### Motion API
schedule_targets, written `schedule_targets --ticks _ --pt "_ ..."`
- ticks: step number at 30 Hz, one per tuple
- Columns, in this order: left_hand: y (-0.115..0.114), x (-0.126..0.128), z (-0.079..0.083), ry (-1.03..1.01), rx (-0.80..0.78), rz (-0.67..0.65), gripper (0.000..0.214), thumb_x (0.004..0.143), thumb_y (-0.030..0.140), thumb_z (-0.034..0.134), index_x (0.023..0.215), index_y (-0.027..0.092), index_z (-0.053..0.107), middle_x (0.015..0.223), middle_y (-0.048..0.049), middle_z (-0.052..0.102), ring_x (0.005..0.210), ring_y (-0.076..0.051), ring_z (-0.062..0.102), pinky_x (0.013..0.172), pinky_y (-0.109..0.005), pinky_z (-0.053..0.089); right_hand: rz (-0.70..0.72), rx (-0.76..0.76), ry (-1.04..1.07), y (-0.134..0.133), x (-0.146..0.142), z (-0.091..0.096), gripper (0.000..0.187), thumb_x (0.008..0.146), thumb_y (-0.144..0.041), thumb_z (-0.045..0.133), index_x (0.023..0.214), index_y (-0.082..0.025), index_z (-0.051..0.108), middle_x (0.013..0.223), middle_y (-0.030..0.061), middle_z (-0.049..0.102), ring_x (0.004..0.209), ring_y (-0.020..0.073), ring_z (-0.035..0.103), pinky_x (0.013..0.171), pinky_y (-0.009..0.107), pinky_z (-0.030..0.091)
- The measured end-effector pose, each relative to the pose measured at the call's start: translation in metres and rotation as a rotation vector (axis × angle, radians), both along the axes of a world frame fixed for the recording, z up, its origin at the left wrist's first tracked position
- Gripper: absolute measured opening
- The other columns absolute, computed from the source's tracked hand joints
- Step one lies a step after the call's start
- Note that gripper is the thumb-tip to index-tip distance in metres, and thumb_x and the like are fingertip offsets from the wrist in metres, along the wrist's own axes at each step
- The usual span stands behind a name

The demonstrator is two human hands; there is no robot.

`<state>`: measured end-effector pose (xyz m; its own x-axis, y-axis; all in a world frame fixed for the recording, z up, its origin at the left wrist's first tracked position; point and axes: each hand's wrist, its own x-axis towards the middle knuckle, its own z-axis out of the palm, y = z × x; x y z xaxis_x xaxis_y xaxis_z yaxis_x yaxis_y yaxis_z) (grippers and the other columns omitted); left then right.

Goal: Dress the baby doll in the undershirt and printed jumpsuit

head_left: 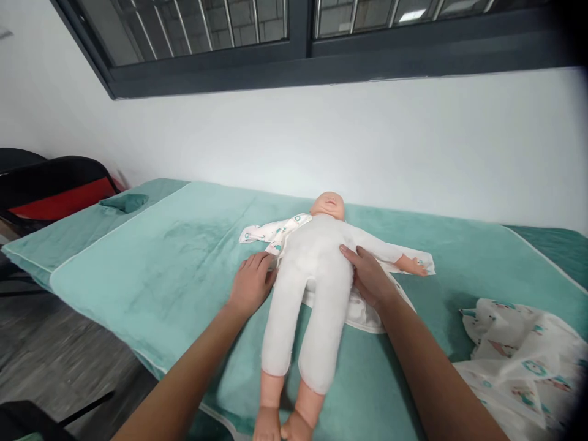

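Doll [316, 257] on its back, centre frame

Your left hand [252, 283], fingers together, sits left of its hips; your right hand [371, 277] rests its thumb on the white body. Whether either pinches, I cannot tell. A printed shirt [367, 313] lies partly beneath the doll

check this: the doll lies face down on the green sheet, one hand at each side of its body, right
Not quite: the head view shows the doll lying face up. It is on the green sheet, with the left hand and right hand at either side.
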<state>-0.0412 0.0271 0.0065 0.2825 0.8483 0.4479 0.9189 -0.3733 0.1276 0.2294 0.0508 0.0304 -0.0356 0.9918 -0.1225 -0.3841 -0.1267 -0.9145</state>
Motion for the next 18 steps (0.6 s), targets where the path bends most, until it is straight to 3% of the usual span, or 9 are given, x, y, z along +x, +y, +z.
schedule_targets --ticks 4,8,13,16,18 --pt "-0.001 0.003 0.011 -0.019 -0.087 0.024 0.032 0.096 0.028 0.043 0.124 0.023 0.057 0.127 -0.0099 0.063 0.114 -0.028 0.056 0.094 -0.043 0.043 -0.009 -0.003 -0.015 -0.001 0.0 -0.002 0.033 0.081 -0.035 0.074 0.108 -0.021 0.062 0.118 0.0079 0.071 0.108 0.0246 0.068 0.08 0.033 0.062" --pt "0.0 0.004 0.014 -0.129 -0.138 0.035 0.026 0.096 0.03 0.042 0.109 0.024 0.063 0.119 -0.0087 0.067 0.108 -0.029 0.058 0.093 -0.045 0.04 -0.009 0.006 -0.021 -0.001 0.001 -0.003 0.031 0.082 -0.035 0.074 0.107 -0.021 0.063 0.118 0.0076 0.071 0.107 0.0245 0.068 0.08 0.033 0.062" --pt "0.005 0.004 0.023 -0.652 -0.166 0.131 0.028 0.096 0.042 0.044 0.092 0.021 0.062 0.088 -0.0039 0.067 0.084 -0.021 0.059 0.078 -0.034 0.044 0.025 0.025 0.003 0.0 0.003 -0.005 0.034 0.081 -0.036 0.074 0.11 -0.022 0.063 0.115 0.0069 0.072 0.103 0.024 0.069 0.08 0.034 0.061" --pt "-0.005 0.013 0.046 -1.029 -0.107 0.071 0.027 0.093 0.046 0.05 0.089 0.021 0.058 0.081 0.0003 0.061 0.075 -0.016 0.055 0.07 -0.027 0.043 0.042 0.024 0.001 0.0 0.004 -0.005 0.033 0.081 -0.036 0.074 0.109 -0.022 0.063 0.113 0.0067 0.072 0.1 0.0238 0.07 0.079 0.034 0.061" --pt "-0.018 0.024 0.065 -1.161 -0.105 -0.024 0.024 0.093 0.045 0.053 0.091 0.022 0.059 0.082 0.0012 0.061 0.076 -0.014 0.054 0.071 -0.025 0.044 0.048 0.029 0.0 0.0 0.004 -0.004 0.032 0.081 -0.036 0.074 0.107 -0.021 0.064 0.113 0.0065 0.072 0.099 0.0235 0.07 0.08 0.034 0.061"
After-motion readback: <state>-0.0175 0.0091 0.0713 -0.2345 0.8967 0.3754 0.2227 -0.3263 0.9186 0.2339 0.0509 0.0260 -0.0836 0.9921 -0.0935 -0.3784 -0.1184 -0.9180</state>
